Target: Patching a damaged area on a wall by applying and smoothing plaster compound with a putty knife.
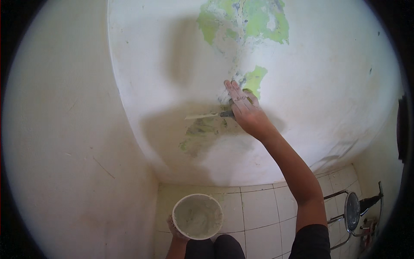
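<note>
My right hand is up against the white wall, its first fingers stretched along the surface near a peeled green patch. A putty knife is gripped in that hand, its pale, smeared blade pointing left and its dark handle partly hidden by the palm. Below the blade lies another patch of bare green and grey. Down by my knees, my left hand holds a white bucket from its left side. Greyish-white paste coats the inside of the bucket.
A larger green peeled area spreads higher on the wall. The left wall meets this wall in a corner. White tiles cover the floor. A metal-framed stool stands at the lower right, with a dark object beside it.
</note>
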A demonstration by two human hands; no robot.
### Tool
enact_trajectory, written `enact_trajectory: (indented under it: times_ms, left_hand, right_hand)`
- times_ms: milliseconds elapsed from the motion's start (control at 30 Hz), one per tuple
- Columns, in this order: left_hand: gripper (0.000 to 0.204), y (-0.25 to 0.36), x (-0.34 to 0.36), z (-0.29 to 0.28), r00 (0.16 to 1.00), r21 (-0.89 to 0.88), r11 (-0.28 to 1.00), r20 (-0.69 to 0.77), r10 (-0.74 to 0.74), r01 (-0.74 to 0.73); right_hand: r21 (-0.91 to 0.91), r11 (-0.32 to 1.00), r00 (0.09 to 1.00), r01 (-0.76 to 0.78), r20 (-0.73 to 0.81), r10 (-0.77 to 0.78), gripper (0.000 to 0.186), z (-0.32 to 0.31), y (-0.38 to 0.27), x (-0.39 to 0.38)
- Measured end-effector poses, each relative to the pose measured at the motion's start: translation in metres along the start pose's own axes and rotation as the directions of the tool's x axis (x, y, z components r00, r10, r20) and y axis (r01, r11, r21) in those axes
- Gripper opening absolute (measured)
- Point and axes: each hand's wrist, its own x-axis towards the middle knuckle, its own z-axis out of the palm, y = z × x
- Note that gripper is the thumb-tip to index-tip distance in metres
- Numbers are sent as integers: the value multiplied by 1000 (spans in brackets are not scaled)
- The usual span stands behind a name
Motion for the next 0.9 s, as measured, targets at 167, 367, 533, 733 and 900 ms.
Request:
enact_trajectory:
  times_ms: [167,367,533,733,900]
  left_hand:
    - [82,-7,-13,0,996,67,997,-71,49,-44]
    - [86,-11,-11,-31,972,550,806,53,228,-219]
    - [83,-15,-21,41,991,154,984,109,75,-92]
    - [87,-16,-5,23,965,334,905,71,253,-262]
    - [83,-14,8,35,911,531,742,184,370,-409]
  right_hand:
    - [35,999,998,-40,-47,41,9,27,-15,-15]
    - [-15,1000,1000,-8,-23,7,18,32,-25,-13]
    - [66,997,998,-48,32,46,21,28,-24,-19]
    - [-198,974,988,107,132,-82,37,25,-31,-17]
    - [-10,1000,994,22,110,-21,32,18,-35,-15]
